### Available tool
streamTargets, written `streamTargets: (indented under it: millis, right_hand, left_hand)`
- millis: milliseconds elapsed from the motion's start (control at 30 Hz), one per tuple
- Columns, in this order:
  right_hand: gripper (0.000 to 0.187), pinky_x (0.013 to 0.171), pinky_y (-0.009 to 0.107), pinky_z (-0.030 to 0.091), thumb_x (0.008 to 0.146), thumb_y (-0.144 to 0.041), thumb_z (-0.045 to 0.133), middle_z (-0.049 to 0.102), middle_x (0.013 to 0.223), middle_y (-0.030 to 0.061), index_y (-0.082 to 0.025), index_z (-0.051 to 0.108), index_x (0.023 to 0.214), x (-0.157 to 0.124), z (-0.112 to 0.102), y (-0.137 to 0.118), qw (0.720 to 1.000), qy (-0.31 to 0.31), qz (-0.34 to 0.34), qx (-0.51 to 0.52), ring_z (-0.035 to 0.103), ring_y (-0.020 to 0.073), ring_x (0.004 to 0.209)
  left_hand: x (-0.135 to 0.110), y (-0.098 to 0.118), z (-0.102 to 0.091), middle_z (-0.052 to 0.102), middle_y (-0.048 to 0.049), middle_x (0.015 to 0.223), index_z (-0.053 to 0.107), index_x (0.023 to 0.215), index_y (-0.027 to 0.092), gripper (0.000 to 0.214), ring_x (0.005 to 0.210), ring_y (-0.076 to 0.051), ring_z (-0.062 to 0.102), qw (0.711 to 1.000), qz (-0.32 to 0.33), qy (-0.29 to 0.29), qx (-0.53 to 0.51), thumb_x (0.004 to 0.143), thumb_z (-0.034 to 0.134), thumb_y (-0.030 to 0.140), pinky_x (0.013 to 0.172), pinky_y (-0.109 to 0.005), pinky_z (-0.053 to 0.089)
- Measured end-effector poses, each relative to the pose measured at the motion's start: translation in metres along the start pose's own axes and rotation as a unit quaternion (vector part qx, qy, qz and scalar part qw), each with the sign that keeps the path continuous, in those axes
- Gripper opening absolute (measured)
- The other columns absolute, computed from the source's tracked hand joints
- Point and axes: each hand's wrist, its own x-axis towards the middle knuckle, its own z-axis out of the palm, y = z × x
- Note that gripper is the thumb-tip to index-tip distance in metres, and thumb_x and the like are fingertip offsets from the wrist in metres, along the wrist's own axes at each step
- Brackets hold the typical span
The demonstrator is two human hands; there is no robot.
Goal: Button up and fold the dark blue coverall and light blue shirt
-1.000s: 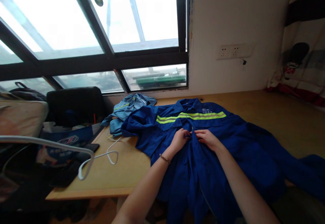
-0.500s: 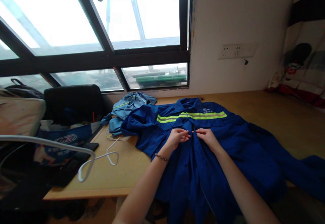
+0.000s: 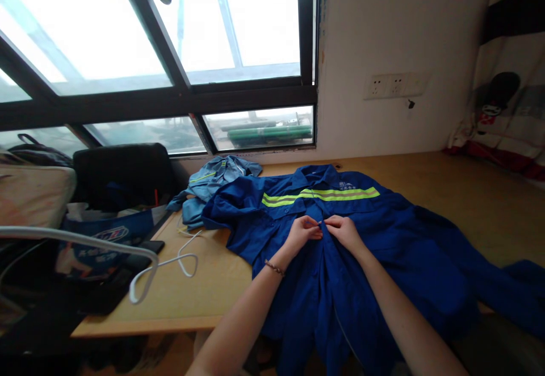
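A dark blue work jacket (image 3: 383,251) with a yellow-green reflective stripe (image 3: 319,195) lies spread front-up on the wooden table (image 3: 204,285). Both my hands meet at the jacket's front opening, just below the stripe. My left hand (image 3: 303,233) pinches the left edge of the opening, fingers closed; a bead bracelet is on that wrist. My right hand (image 3: 343,231) pinches the right edge, fingertips almost touching the left hand's. What sits between the fingertips is too small to make out.
A lighter blue garment (image 3: 213,186) is bunched at the table's back left. A white clothes hanger (image 3: 170,265) lies on the left of the table. A black chair (image 3: 123,174) and bags stand left of it. A window and a wall with sockets (image 3: 394,85) are behind.
My hands stayed at the jacket's front opening, shifting slightly and pressing closer together. The jacket has not moved.
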Motion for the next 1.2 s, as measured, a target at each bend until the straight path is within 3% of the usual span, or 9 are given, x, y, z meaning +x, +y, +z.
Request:
streamTargets:
  millis: [167, 400, 600, 867, 1100, 1200]
  right_hand:
    - [0.014, 0.064, 0.027, 0.045, 0.069, -0.022, 0.056, 0.066, 0.073, 0.0040, -0.017, 0.068, 0.073, -0.001, 0.005, 0.007, 0.997, 0.044, -0.011, -0.059, 0.060, 0.0161, 0.068]
    - [0.007, 0.057, 0.024, 0.041, 0.070, -0.016, 0.054, 0.057, 0.068, 0.0013, -0.018, 0.060, 0.069, -0.005, 0.014, 0.000, 0.984, 0.056, -0.060, -0.157, 0.053, 0.0129, 0.061]
    - [0.004, 0.057, 0.023, 0.040, 0.068, -0.014, 0.054, 0.053, 0.068, 0.0001, -0.017, 0.056, 0.070, -0.007, 0.019, -0.002, 0.983, 0.049, -0.063, -0.167, 0.051, 0.0121, 0.061]
    - [0.029, 0.056, 0.023, 0.044, 0.061, -0.021, 0.063, 0.056, 0.074, 0.0007, -0.017, 0.058, 0.090, -0.002, 0.019, 0.004, 0.998, 0.043, 0.001, -0.055, 0.053, 0.0123, 0.063]
    - [0.031, 0.060, 0.025, 0.046, 0.066, -0.025, 0.062, 0.055, 0.086, 0.0045, -0.018, 0.064, 0.097, -0.003, 0.017, 0.007, 0.994, 0.025, -0.018, -0.107, 0.052, 0.0119, 0.066]
    - [0.036, 0.063, 0.025, 0.046, 0.067, -0.027, 0.062, 0.056, 0.089, 0.0057, -0.017, 0.062, 0.102, -0.002, 0.016, 0.007, 0.992, 0.014, -0.020, -0.127, 0.054, 0.0131, 0.070]
  left_hand:
    - [0.000, -0.001, 0.001, 0.062, -0.0018, 0.058, 0.053, 0.071, 0.012, 0.033, 0.055, -0.015, 0.062, 0.999, 0.022, 0.001, 0.024, 0.053, 0.073, 0.030, 0.058, -0.029, 0.052]
    - [-0.004, 0.000, 0.007, 0.059, 0.0006, 0.060, 0.052, 0.073, 0.013, 0.033, 0.055, -0.013, 0.059, 0.994, 0.058, 0.036, 0.081, 0.059, 0.068, 0.039, 0.054, -0.026, 0.051]
    - [-0.005, -0.004, 0.007, 0.053, 0.0040, 0.055, 0.046, 0.078, 0.016, 0.033, 0.050, -0.009, 0.055, 0.997, 0.008, 0.082, -0.005, 0.058, 0.070, 0.028, 0.053, -0.023, 0.049]
    - [-0.002, -0.007, 0.002, 0.052, 0.0036, 0.066, 0.044, 0.089, 0.018, 0.043, 0.054, -0.008, 0.056, 0.993, -0.013, 0.105, -0.059, 0.054, 0.068, 0.012, 0.055, -0.022, 0.049]
    - [-0.004, -0.005, 0.005, 0.054, 0.0043, 0.066, 0.043, 0.095, 0.019, 0.047, 0.055, -0.008, 0.056, 0.993, 0.034, 0.096, -0.054, 0.055, 0.067, 0.014, 0.056, -0.021, 0.046]
    - [-0.001, -0.006, 0.003, 0.052, 0.0058, 0.059, 0.045, 0.099, 0.018, 0.045, 0.052, -0.007, 0.052, 0.993, 0.078, 0.083, 0.014, 0.059, 0.065, 0.016, 0.052, -0.017, 0.042]
